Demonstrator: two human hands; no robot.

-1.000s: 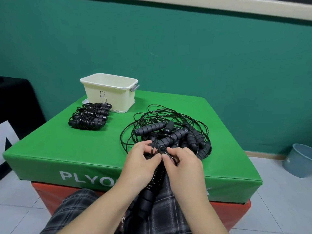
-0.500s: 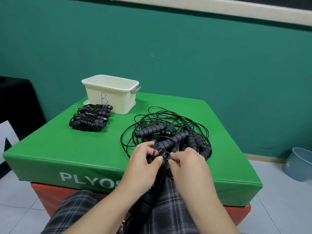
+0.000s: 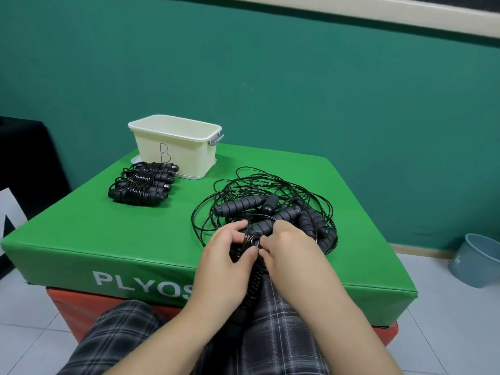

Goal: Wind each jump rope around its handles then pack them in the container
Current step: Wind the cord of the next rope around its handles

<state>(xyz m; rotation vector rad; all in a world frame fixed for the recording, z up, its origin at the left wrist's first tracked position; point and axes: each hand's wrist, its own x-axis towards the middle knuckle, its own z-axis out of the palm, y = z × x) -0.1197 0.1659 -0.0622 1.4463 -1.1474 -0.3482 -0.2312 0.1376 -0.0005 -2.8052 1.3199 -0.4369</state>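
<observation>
Over the near edge of the green box [image 3: 108, 239], my left hand [image 3: 224, 255] grips a black jump rope bundle [image 3: 253, 282] whose cord is coiled round its handles. My right hand [image 3: 286, 247] pinches the loose cord loop at the bundle's top end. Just beyond my hands lies a tangled pile of unwound black ropes [image 3: 270, 207] with foam handles. Several wound ropes [image 3: 143, 182] lie side by side at the back left. Behind them stands the cream container [image 3: 176, 147], marked B and open on top; I cannot see into it.
The green box sits on a red one [image 3: 81, 307]. My lap in plaid trousers [image 3: 281, 320] is under the bundle. A blue-grey bin [image 3: 476, 261] stands on the tiled floor at right. A black object [image 3: 27, 158] stands at left against the teal wall.
Both hands with the wound bundle have lifted slightly and moved forward toward the pile. My right fingers have shifted on the cord loop at the top. The view has tilted a little.
</observation>
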